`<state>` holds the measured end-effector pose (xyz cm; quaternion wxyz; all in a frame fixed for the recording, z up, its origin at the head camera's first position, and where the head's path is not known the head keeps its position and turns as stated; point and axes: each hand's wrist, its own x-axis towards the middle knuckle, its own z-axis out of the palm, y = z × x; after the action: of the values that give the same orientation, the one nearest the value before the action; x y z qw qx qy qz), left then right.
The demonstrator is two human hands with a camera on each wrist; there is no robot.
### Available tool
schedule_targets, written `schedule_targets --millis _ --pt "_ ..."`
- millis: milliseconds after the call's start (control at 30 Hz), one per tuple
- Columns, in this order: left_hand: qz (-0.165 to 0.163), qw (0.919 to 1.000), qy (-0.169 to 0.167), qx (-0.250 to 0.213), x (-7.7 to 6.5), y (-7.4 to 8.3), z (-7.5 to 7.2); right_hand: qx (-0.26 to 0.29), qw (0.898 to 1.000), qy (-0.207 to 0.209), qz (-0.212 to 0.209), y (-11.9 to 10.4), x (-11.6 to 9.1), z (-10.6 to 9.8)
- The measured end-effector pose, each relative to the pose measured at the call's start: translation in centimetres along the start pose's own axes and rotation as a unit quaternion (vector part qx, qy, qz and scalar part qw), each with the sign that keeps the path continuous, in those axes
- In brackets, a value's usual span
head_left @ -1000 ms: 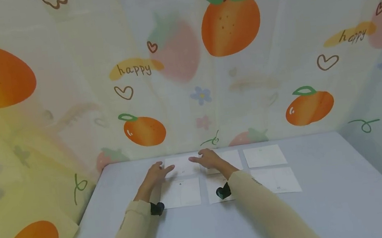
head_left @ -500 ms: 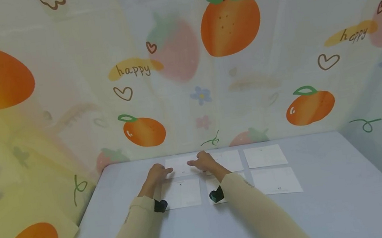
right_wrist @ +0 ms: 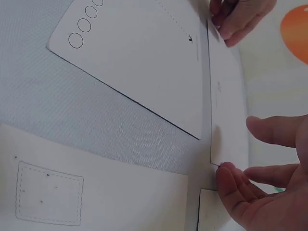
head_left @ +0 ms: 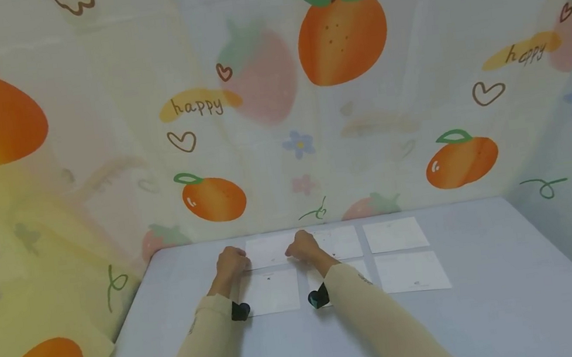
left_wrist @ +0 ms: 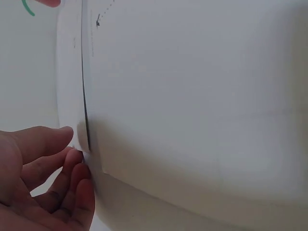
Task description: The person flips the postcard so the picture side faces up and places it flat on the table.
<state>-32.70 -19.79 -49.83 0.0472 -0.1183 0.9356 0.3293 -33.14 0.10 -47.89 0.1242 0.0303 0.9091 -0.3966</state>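
Hands (head_left: pixel 232 262) (head_left: pixel 303 247) half-curled, fingertips (right_wrist: pixel 225 177) at ends of sheet (right_wrist: pixel 229 106)

The head camera looks forward and down over the bench (head_left: pixel 506 295); the wrist cameras look from close by, and all three share the back-left sheet (head_left: pixel 267 252).

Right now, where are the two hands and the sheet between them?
Left hand (head_left: pixel 231 262): head view, back of hand.
Right hand (head_left: pixel 304 246): head view, back of hand.
Sheet (head_left: pixel 267 252): head view, middle of its face.
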Motion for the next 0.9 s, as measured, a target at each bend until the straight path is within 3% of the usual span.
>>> schedule_targets --millis 333,533,633,900 --pt "-0.013 0.9991 0.008 -0.040 -0.2 -0.4 0.5 0.007 0.999 0.030 -0.011 1.3 0.5 0.2" --pt "-0.020 0.9977 0.027 -0.059 0.0 -0.8 0.4 0.078 0.996 0.041 -0.017 1.6 1.1 0.3" --pt "-0.017 0.9966 0.042 -0.069 0.0 -1.1 0.4 0.102 0.992 0.066 -0.013 1.6 1.3 0.2" --pt "-0.032 0.9905 0.052 -0.124 0.1 -1.0 0.1 0.116 0.987 0.108 -0.018 1.8 0.7 -0.3"
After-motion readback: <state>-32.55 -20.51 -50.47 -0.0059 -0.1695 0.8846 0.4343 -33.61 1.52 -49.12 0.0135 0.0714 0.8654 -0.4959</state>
